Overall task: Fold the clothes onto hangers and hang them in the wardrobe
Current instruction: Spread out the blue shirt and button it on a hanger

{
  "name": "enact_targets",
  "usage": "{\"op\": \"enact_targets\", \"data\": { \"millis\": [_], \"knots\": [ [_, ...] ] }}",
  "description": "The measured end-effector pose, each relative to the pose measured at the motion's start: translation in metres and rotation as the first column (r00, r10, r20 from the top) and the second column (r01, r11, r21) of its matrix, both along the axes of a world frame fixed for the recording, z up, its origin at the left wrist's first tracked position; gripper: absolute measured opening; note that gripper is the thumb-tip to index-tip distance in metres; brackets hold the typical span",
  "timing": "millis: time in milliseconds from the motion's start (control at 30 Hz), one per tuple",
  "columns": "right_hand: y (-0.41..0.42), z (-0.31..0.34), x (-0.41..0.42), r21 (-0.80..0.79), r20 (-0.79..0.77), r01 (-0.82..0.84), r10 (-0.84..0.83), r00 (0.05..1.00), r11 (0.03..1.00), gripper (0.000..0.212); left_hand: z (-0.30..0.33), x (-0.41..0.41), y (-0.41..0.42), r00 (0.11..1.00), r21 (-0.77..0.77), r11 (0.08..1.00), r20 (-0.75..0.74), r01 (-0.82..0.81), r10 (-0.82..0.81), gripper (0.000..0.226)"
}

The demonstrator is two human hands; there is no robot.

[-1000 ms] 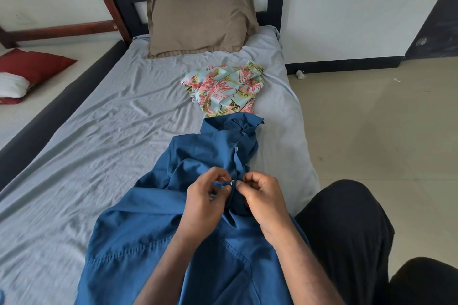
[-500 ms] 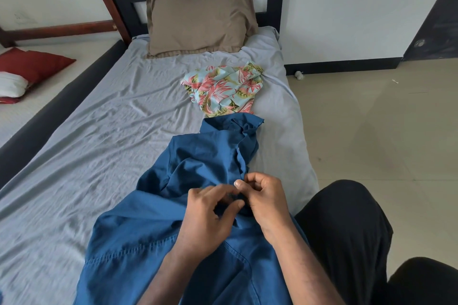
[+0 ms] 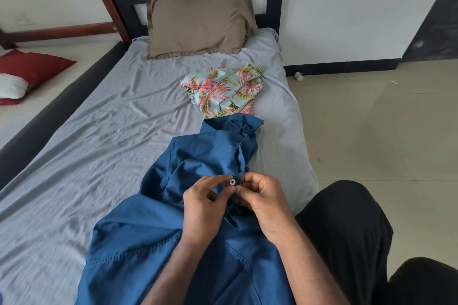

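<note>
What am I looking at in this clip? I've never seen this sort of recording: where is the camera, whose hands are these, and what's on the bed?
There is no machine: a person wears one wide-angle camera on the head, looking forward and down, so the two arms at the bottom are the wearer's own. The dark shape at lower right appears to be their leg. They are at a bed with a grey sheet. A blue shirt lies across it toward the wearer. The left hand and right hand meet at the shirt's front edge, pinching the cloth beside a small pale button; whether it is being fastened or undone is unclear. Beyond the shirt lies a crumpled floral garment, then a tan pillow at the headboard. No hanger or wardrobe is visible.
</note>
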State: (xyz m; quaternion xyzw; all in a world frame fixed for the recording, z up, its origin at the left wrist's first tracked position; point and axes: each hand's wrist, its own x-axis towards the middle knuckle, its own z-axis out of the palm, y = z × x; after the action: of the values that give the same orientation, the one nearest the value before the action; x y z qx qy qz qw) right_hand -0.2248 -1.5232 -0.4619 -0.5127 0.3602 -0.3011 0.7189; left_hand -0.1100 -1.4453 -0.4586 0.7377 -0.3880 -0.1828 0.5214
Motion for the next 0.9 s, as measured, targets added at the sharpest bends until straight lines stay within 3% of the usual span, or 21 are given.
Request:
{"op": "enact_targets", "data": {
  "millis": [233, 333, 433, 700, 900],
  "knots": [
    [-0.001, -0.003, 0.004, -0.161, -0.150, 0.077, -0.101, 0.983, 0.984, 0.011, -0.003, 0.002, -0.006, 0.992, 0.021, 1.000, -0.121, -0.016, 0.019, 0.010],
    [-0.004, -0.008, 0.005, -0.178, -0.202, 0.147, -0.182, 0.962, 0.973, 0.016, -0.003, 0.006, -0.008, 0.982, -0.020, 0.994, -0.161, -0.106, 0.101, 0.007],
    [-0.003, -0.007, 0.005, -0.167, -0.163, 0.183, -0.210, 0.964, 0.969, 0.014, -0.002, 0.017, -0.011, 0.978, -0.013, 0.980, -0.079, -0.197, 0.195, 0.006],
    [0.000, -0.003, 0.006, -0.296, -0.097, 0.186, -0.223, 0.970, 0.937, 0.007, 0.006, 0.004, -0.014, 0.976, 0.012, 0.997, 0.206, -0.071, 0.067, 0.007],
    [0.001, -0.008, 0.007, -0.380, -0.147, 0.169, -0.240, 0.960, 0.909, 0.006, 0.009, -0.002, -0.015, 0.974, 0.002, 1.000, 0.223, -0.025, 0.024, 0.009]
  ]
}}
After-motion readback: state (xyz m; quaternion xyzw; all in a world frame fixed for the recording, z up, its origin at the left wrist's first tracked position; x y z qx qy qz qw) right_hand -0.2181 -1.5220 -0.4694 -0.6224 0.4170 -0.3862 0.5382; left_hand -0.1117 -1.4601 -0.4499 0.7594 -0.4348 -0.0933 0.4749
